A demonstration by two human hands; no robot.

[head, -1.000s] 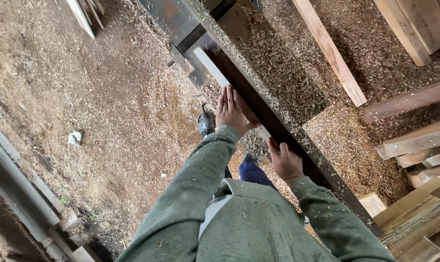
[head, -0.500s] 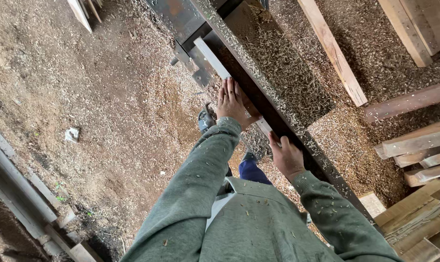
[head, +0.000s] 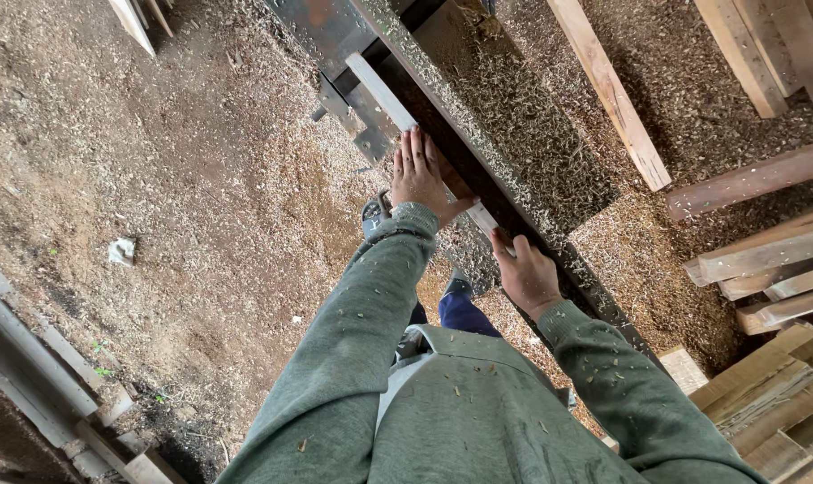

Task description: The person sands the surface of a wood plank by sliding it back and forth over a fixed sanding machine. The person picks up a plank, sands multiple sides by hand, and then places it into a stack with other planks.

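Observation:
A long pale wooden strip lies along the near edge of a dark metal machine table strewn with sawdust. My left hand lies flat on the strip, fingers pointing away from me, pressing it down. My right hand is closed around the strip's near end, close to my body. The part of the strip under both hands is hidden. Both of my arms are in green sleeves flecked with wood chips.
Sawdust covers the ground to the left. Planks and stacked timber lie to the right, beyond the machine. Grey boards run along the lower left. My feet stand beside the machine.
Both hands have slid a little farther away from me along the machine, and the strip has moved forward with them.

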